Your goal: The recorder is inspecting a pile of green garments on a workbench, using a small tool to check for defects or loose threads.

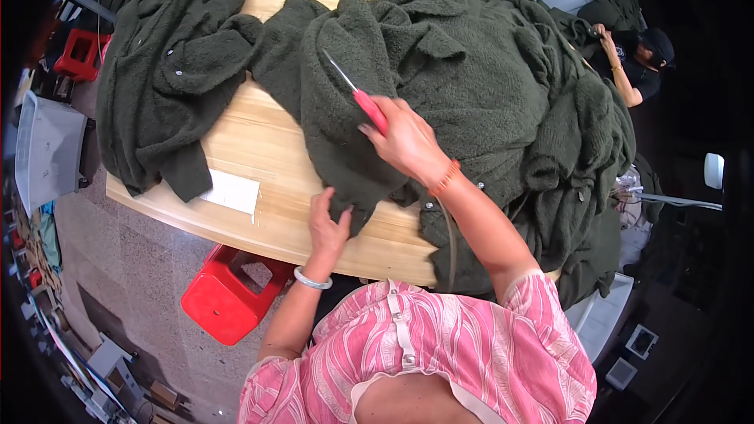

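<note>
My right hand [404,140] is closed round a red-handled tool [369,108] with a slim, pointed metal tip. The tip lies over a dark green fleecy garment [349,55], pointing away from me and to the left. At the lower end of one sleeve [353,188], my left hand [327,228] pinches the fabric edge between thumb and fingers. More dark green garments [495,78] are heaped beside and beyond my right hand, partly covered by my forearm.
Another green garment [169,71] hangs over the left of the wooden table [259,137], beside a white paper [232,191]. A red stool [228,298] stands by the near edge. Grey bins [49,149] stand around. A co-worker [640,63] handles fabric at far right.
</note>
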Demonstrator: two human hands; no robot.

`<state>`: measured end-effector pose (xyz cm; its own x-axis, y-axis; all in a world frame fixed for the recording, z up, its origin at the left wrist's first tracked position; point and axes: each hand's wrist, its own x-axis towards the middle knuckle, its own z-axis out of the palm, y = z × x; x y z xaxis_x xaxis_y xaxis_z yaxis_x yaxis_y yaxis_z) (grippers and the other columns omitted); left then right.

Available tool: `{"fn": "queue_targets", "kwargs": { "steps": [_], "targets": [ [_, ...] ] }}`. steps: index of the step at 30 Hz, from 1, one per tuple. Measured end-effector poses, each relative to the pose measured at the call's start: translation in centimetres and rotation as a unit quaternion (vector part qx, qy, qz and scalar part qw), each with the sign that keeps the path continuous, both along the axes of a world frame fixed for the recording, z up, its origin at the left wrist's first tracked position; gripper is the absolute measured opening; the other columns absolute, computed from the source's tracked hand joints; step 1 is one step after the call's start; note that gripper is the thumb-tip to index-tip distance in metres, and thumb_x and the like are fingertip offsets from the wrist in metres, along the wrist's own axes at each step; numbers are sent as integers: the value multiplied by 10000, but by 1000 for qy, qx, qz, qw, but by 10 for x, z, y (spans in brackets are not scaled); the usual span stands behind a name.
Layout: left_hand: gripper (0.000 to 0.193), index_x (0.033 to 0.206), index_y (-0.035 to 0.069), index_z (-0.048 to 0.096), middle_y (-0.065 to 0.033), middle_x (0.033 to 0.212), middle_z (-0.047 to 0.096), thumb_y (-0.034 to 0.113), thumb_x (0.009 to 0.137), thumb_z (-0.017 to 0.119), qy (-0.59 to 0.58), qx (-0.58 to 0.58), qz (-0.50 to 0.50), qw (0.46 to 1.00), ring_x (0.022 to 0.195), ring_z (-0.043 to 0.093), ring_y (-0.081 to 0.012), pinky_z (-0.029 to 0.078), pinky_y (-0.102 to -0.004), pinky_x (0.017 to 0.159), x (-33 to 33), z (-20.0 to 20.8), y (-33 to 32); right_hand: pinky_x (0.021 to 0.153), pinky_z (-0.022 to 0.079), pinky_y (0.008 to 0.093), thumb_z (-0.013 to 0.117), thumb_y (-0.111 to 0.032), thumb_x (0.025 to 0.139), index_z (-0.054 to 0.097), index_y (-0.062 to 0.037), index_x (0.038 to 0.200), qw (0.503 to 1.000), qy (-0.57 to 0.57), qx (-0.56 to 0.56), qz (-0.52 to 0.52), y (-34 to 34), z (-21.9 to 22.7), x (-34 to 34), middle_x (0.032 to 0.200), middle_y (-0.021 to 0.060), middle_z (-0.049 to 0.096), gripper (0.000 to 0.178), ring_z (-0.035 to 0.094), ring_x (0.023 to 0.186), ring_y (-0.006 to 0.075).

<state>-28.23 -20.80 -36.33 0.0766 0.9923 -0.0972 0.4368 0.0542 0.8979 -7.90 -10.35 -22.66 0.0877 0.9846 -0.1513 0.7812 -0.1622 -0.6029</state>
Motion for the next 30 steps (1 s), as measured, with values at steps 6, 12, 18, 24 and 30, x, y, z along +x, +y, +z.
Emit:
{"fn": "queue_targets", "kwargs": {
  "steps": [6,12,18,24,30],
  "targets": [
    [462,1185,17,573,-150,1088,586,-55,733,638,-85,3,-120,989,1046,591,-290,477,-343,913,22,27,-15,841,515,480,719,-273,841,495,-26,1258,992,-105,-71,6,66,-50,-27,1086,271,613,534,637,997,410],
    [494,1253,50,555,-100,1212,583,-136,795,550,-382,-182,213,881,1088,585,-219,500,-362,990,-48,92,50,905,495,469,662,-145,795,537,-22,1165,994,91,-51,32,97,-40,-14,1110,267,646,410,606,1112,410],
    [438,1196,49,542,-126,1076,584,-93,781,542,-331,174,232,898,1020,585,-278,486,-418,960,-99,206,62,1021,433,285,703,-80,867,570,13,1244,880,380,245,145,141,76,14,1165,32,635,410,577,1133,128],
    [368,1057,27,677,-156,1129,511,-30,693,678,-14,79,-225,971,949,578,-325,473,-400,887,-57,139,24,911,495,388,704,-102,823,578,-80,1264,997,-53,61,-1,69,60,90,1125,162,672,459,647,1071,292],
    [387,1240,41,589,-132,1269,531,87,875,708,-238,-264,-176,918,1045,619,-208,514,-310,907,-15,3,-26,877,498,480,680,-169,859,567,-118,1280,988,-151,-38,-17,-14,-7,113,1061,200,671,438,623,1033,412]
  ]
}}
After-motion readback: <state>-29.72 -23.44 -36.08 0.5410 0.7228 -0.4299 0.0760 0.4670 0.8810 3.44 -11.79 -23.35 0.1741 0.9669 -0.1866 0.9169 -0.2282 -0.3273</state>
